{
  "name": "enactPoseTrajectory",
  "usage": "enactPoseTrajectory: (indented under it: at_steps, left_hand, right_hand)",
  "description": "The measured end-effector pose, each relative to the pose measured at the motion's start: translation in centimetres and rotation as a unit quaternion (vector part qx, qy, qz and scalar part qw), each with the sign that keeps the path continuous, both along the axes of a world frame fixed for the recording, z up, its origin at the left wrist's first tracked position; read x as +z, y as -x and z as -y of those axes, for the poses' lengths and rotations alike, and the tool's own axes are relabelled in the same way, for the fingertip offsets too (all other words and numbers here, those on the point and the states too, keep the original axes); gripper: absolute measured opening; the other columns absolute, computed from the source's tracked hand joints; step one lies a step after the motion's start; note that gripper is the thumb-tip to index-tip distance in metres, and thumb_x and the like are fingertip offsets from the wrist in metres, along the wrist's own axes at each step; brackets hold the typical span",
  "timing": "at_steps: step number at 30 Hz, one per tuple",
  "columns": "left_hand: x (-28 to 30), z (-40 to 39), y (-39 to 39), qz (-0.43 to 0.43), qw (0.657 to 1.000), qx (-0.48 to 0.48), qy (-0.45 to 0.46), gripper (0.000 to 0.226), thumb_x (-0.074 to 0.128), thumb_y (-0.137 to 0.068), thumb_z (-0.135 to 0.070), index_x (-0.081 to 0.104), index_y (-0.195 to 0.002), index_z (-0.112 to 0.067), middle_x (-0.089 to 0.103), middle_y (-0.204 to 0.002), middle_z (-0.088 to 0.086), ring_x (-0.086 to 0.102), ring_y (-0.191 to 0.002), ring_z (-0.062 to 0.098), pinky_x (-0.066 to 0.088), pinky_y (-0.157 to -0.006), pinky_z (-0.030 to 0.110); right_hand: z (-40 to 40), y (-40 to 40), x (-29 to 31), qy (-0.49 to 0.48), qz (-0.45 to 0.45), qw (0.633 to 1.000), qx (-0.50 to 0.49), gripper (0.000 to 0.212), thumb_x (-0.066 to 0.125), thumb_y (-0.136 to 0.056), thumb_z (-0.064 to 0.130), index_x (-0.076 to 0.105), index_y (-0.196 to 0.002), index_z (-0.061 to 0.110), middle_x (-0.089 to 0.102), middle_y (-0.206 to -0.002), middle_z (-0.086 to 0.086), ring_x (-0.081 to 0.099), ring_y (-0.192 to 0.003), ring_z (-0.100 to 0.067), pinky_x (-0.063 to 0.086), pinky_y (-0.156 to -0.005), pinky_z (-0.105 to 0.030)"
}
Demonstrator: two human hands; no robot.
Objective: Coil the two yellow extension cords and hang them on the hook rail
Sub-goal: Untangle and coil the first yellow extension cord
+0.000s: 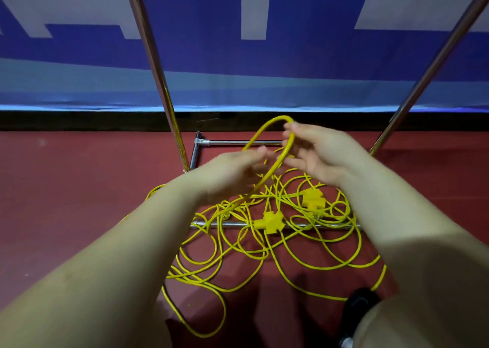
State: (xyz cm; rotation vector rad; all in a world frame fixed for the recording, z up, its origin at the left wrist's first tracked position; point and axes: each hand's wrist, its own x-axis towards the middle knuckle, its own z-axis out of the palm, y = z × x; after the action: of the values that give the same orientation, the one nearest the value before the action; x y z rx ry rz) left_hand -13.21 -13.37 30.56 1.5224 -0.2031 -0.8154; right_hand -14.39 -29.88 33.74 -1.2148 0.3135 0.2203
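Blue banner (238,56) is filling the wall from 10 to 2 o'clock. Red floor (66,189) is running below it.

Metal rack frame (156,64): two uprights are rising toward 11 and 1 o'clock, a base bar (232,225) is lying across the pile.

Yellow extension cords (264,242) are sprawling in a loose tangle on the floor, dead centre to 6 o'clock, draped over the base bar. No finished coil is showing. Two yellow socket blocks, one (268,223) on the bar, one (312,199) toward 3 o'clock of it.

Your left hand (230,173) is reaching in from 7 o'clock, fingers curled around the cord. Your right hand (320,154) is coming from 4 o'clock, pinching the top of a raised loop (270,125) at 12 o'clock between thumb and fingertips, the other fingers spread loose.

Key relation: the loop's long axis is running from the right fingers at 12 down toward 7 o'clock, past the left hand, into the pile. The slack is lying below both hands. The left hand is nearer the pile, so it looks better placed to feed cord upward.
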Motion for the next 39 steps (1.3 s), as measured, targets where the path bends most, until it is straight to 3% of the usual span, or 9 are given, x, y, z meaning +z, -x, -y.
enactPoseTrajectory:
  at_steps: [5, 8, 13, 18, 22, 27, 32, 35, 39]
  left_hand:
    - [-0.8, -0.3, 0.3, 0.165, 0.972, -0.110, -0.125, 0.016, 0.047, -0.098, -0.012, 0.056, -0.103, -0.023, 0.068, -0.107, -0.004, 0.053, -0.088, 0.014, 0.039, -0.076, 0.029]
    - [-0.9, -0.3, 0.2, 0.179, 0.970, -0.080, -0.146, 0.020, 0.043, -0.098, -0.003, 0.055, -0.095, -0.019, 0.067, -0.093, 0.000, 0.057, -0.066, 0.002, 0.043, -0.061, 0.019]
    - [0.1, -0.1, 0.0, 0.093, 0.993, 0.075, -0.007, 0.019, 0.038, -0.101, -0.006, 0.054, -0.096, -0.017, 0.065, -0.085, 0.001, 0.068, -0.069, 0.012, 0.055, -0.056, 0.025]
    - [1.1, -0.2, -0.8, -0.043, 0.950, 0.246, 0.187, 0.018, 0.036, -0.101, -0.006, 0.053, -0.097, -0.011, 0.063, -0.085, 0.005, 0.070, -0.063, 0.012, 0.058, -0.051, 0.028]
    - [1.1, -0.4, -1.1, -0.070, 0.936, 0.259, 0.227, 0.014, 0.039, -0.100, -0.008, 0.052, -0.104, -0.009, 0.065, -0.087, 0.007, 0.071, -0.068, 0.015, 0.060, -0.061, 0.030]
    - [0.2, -0.3, 0.3, 0.017, 0.999, 0.024, -0.015, 0.021, 0.044, -0.098, -0.025, 0.058, -0.113, -0.018, 0.068, -0.099, -0.001, 0.063, -0.086, 0.011, 0.051, -0.079, 0.024]
    - [-0.7, -0.1, 0.7, 0.043, 0.993, -0.074, -0.081, 0.020, 0.039, -0.101, -0.011, 0.058, -0.096, -0.016, 0.066, -0.094, 0.000, 0.060, -0.092, 0.018, 0.049, -0.085, 0.028]
    - [-0.5, -0.4, 0.3, 0.078, 0.992, -0.027, -0.093, 0.022, 0.038, -0.100, -0.006, 0.056, -0.092, -0.015, 0.065, -0.087, -0.001, 0.063, -0.077, 0.011, 0.052, -0.067, 0.022]
    - [-0.1, -0.3, -0.3, 0.030, 0.993, 0.115, 0.025, 0.021, 0.039, -0.100, -0.007, 0.057, -0.091, -0.013, 0.064, -0.083, 0.002, 0.068, -0.068, 0.009, 0.055, -0.060, 0.025]
  right_hand:
    - [2.2, -0.9, -0.1, -0.125, -0.059, 0.977, -0.159, 0.020, 0.048, -0.096, 0.016, 0.054, -0.077, 0.012, 0.061, -0.045, 0.005, 0.063, -0.048, -0.006, 0.056, -0.060, -0.026]
    - [2.4, -0.8, -0.1, -0.138, -0.043, 0.977, -0.156, 0.019, 0.048, -0.097, 0.018, 0.055, -0.081, 0.011, 0.066, -0.057, 0.000, 0.067, -0.061, -0.012, 0.057, -0.065, -0.030]
    - [1.3, 0.3, -0.7, 0.102, -0.051, 0.992, 0.049, 0.028, 0.054, -0.092, 0.027, 0.054, -0.115, 0.011, 0.061, -0.107, -0.008, 0.059, -0.101, -0.022, 0.053, -0.074, -0.038]
    - [-0.7, 1.9, -2.0, 0.312, 0.016, 0.913, 0.262, 0.020, 0.061, -0.088, 0.025, 0.061, -0.107, 0.017, 0.067, -0.103, -0.001, 0.061, -0.096, -0.010, 0.047, -0.085, -0.024]
    - [-1.5, 1.8, -1.5, 0.270, 0.071, 0.930, 0.239, 0.013, 0.053, -0.093, 0.011, 0.060, -0.088, 0.021, 0.066, -0.080, 0.005, 0.062, -0.074, -0.001, 0.051, -0.070, -0.017]
    - [0.1, 0.4, 0.0, 0.050, 0.035, 0.998, 0.015, 0.013, 0.046, -0.095, 0.008, 0.057, -0.090, 0.013, 0.057, -0.081, -0.003, 0.058, -0.072, -0.012, 0.057, -0.056, -0.024]
    - [2.2, -0.7, 0.1, -0.103, -0.031, 0.977, -0.184, 0.014, 0.047, -0.096, 0.010, 0.054, -0.084, 0.010, 0.058, -0.083, -0.005, 0.057, -0.075, -0.016, 0.056, -0.048, -0.025]
    - [2.3, -0.6, -0.1, -0.071, -0.035, 0.986, -0.150, 0.012, 0.049, -0.096, 0.015, 0.053, -0.086, 0.011, 0.058, -0.088, -0.009, 0.060, -0.082, -0.020, 0.058, -0.057, -0.031]
    - [0.9, 0.7, -0.9, 0.120, -0.065, 0.988, 0.078, 0.015, 0.055, -0.091, 0.023, 0.055, -0.104, 0.016, 0.059, -0.110, -0.008, 0.057, -0.104, -0.024, 0.050, -0.084, -0.039]
